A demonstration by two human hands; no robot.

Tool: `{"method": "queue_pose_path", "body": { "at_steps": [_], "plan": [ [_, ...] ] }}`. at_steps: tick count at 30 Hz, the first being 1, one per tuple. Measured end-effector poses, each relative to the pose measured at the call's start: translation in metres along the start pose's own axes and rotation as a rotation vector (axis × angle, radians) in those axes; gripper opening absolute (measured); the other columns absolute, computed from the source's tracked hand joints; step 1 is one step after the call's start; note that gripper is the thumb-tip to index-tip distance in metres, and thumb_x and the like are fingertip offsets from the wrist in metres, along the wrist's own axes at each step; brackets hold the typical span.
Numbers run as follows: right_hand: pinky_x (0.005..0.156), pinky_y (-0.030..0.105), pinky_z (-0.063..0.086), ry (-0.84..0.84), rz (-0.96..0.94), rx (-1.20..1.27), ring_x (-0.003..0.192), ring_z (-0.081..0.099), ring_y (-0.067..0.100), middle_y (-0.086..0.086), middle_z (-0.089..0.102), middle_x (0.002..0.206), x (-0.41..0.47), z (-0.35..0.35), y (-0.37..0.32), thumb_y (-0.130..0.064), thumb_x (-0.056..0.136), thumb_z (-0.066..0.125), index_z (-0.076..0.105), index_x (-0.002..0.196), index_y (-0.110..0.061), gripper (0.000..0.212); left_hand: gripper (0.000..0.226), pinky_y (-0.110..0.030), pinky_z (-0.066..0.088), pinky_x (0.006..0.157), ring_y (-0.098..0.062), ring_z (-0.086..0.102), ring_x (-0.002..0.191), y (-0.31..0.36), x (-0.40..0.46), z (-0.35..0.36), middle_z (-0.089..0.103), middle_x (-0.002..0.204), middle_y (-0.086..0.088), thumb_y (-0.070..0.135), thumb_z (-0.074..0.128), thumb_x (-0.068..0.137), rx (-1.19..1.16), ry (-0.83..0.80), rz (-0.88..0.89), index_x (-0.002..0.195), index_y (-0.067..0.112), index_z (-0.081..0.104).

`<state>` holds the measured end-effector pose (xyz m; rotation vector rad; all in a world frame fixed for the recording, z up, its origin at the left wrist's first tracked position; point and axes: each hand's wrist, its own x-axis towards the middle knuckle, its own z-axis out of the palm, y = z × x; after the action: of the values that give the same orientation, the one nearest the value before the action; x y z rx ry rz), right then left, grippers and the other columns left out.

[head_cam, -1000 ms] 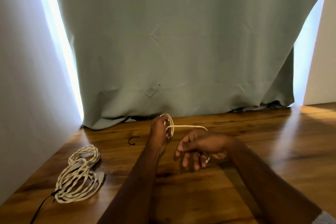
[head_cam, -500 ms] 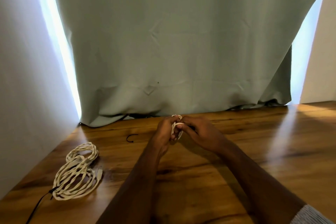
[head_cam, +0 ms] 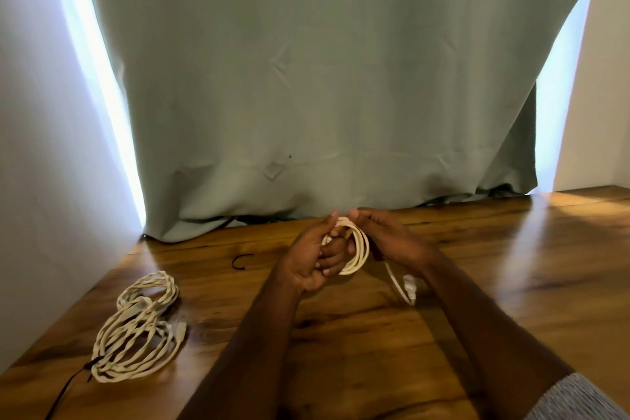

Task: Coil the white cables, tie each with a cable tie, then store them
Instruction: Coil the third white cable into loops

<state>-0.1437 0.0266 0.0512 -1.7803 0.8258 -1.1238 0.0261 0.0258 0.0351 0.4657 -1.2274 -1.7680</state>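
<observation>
In the middle of the frame, two hands work on one white cable point(head_cam: 358, 249). The left hand point(head_cam: 306, 262) has its fingers curled through the small round coil, so its grip is grasping the loops. The right hand point(head_cam: 388, 239) pinches the top of the same coil with its fingertips. A loose tail point(head_cam: 397, 283) of the cable hangs down under the right hand, with a plug at its end, just above the wooden counter point(head_cam: 511, 283).

I think this is the coiling step, and it is almost done. Next, the tail needs one more wrap onto the coil. Then the coil must be held tight with one hand while the other reaches for a tie. A small black curved thing point(head_cam: 242, 261), maybe a cable tie, lies on the counter to the left of the hands.

At the lower left lies a bigger cable bundle point(head_cam: 139, 327).
</observation>
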Motion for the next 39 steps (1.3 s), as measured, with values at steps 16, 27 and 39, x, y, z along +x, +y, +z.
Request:
{"method": "queue_pose_path", "body": {
  "at_steps": [16,27,39],
  "plan": [
    [0.038,0.017,0.025,0.125,0.189,0.144,0.036,0.033,0.009,-0.003,0.035,0.046,0.009,0.021,-0.007,-0.061,0.096,0.049,0.047,0.063,-0.018,0.054,0.057,-0.017,0.019,0.037,-0.003,0.027,0.027,-0.003,0.008,0.003,0.033,0.037,0.008,0.059,0.034,0.098,-0.260,0.020,0.081,0.066,0.014,0.046],
    [0.045,0.010,0.037,0.234,0.018,-0.006,0.041,0.051,-0.001,-0.009,0.058,0.047,-0.002,-0.002,-0.008,-0.020,0.096,0.066,0.071,0.079,-0.001,0.026,0.037,-0.019,0.024,0.039,-0.003,0.034,0.034,-0.009,-0.001,-0.017,0.040,0.049,0.006,0.036,0.039,0.103,-0.302,-0.105,-0.036,0.080,0.011,0.053],
    [0.042,0.022,0.035,0.154,0.211,-0.119,0.048,0.049,0.016,0.004,0.060,0.063,0.000,0.006,0.022,-0.037,0.103,0.053,0.069,0.086,-0.012,0.033,0.039,-0.023,0.028,0.042,-0.006,0.035,0.037,0.008,-0.003,-0.020,0.038,0.051,0.005,0.030,0.035,0.097,-0.462,-0.045,0.121,0.090,0.000,0.059]
  ]
}}
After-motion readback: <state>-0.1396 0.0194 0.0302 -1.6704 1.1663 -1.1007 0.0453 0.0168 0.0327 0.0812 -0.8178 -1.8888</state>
